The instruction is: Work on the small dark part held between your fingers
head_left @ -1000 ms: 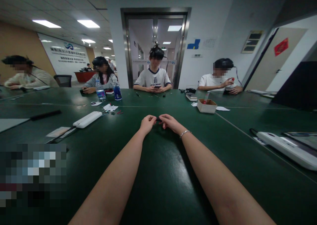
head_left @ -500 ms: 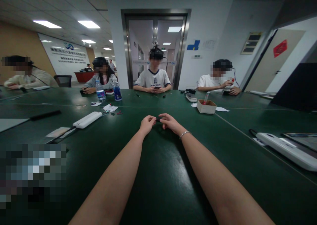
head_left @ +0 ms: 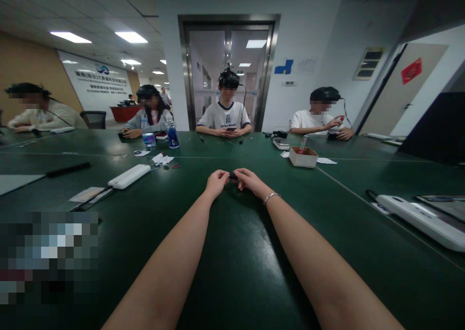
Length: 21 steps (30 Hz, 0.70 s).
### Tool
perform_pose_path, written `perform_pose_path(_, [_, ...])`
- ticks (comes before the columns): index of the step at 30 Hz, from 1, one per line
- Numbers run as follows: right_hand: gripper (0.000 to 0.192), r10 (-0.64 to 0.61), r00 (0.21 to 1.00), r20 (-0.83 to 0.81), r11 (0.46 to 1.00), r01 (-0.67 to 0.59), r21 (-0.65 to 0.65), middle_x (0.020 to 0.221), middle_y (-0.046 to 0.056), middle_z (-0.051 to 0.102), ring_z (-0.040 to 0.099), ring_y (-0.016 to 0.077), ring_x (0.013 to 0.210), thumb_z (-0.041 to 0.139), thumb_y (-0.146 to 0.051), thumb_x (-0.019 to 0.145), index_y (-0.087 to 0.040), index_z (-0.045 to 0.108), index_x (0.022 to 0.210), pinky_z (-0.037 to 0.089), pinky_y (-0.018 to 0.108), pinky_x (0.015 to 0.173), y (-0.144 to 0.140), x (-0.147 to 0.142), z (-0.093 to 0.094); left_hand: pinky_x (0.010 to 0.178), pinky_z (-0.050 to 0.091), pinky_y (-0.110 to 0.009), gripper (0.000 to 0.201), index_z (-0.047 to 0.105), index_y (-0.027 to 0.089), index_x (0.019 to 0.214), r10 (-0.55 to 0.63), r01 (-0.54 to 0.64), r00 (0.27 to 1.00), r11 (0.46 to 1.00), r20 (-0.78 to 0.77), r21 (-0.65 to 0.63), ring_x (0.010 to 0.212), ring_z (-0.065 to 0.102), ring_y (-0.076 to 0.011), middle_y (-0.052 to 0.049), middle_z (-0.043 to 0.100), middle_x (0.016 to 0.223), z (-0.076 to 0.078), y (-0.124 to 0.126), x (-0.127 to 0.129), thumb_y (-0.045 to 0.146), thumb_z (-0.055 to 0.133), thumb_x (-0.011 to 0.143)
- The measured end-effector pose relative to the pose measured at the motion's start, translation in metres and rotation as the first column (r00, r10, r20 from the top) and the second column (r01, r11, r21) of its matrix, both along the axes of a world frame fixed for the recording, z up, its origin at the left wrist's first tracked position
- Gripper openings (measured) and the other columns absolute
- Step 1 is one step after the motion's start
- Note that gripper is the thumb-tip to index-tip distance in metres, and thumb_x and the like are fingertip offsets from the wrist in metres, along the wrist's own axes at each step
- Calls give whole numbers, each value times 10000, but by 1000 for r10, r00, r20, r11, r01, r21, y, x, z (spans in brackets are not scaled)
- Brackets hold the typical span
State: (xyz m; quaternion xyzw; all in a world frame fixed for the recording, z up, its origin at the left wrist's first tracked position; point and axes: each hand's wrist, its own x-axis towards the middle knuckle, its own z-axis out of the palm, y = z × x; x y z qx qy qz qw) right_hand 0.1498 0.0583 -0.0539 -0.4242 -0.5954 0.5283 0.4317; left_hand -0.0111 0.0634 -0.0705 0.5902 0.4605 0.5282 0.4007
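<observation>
Both hands — left [head_left: 217, 182], right [head_left: 247, 180] — arms outstretched, pinching small dark object [head_left: 232, 177].

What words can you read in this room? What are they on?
None can be read for sure.
White wall board, blue logo: lettering too blurred.
T-shirt print: too small.
Bottle labels: too small.
Red door sign: unreadable.
Both hands pinch a small dark thing: no writing visible.

power strip [head_left: 130, 176] left of hands, cardboard box [head_left: 302, 156] behind right
</observation>
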Motion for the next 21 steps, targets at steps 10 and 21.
perform_pose_path(10, [130, 30, 998, -46, 999, -30, 15, 695, 5, 608, 537, 72, 442, 511, -178, 893, -162, 557, 1014, 458, 163, 413, 1, 2, -1, 639, 465, -257, 166, 634, 124, 865, -34, 34, 999, 999, -15, -26, 654, 590, -134, -49, 648, 717, 6, -7, 0, 250, 634, 757])
perform_pose_path(21, [281, 25, 994, -104, 1000, -23, 20, 769, -15, 565, 568, 73, 493, 581, -95, 809, -190, 543, 1070, 481, 173, 435, -3, 3, 1, 627, 467, -261, 132, 634, 122, 844, -25, 25, 1000, 1000, 4, -16, 642, 596, -140, -50, 644, 684, 7, -7, 0, 206, 638, 742])
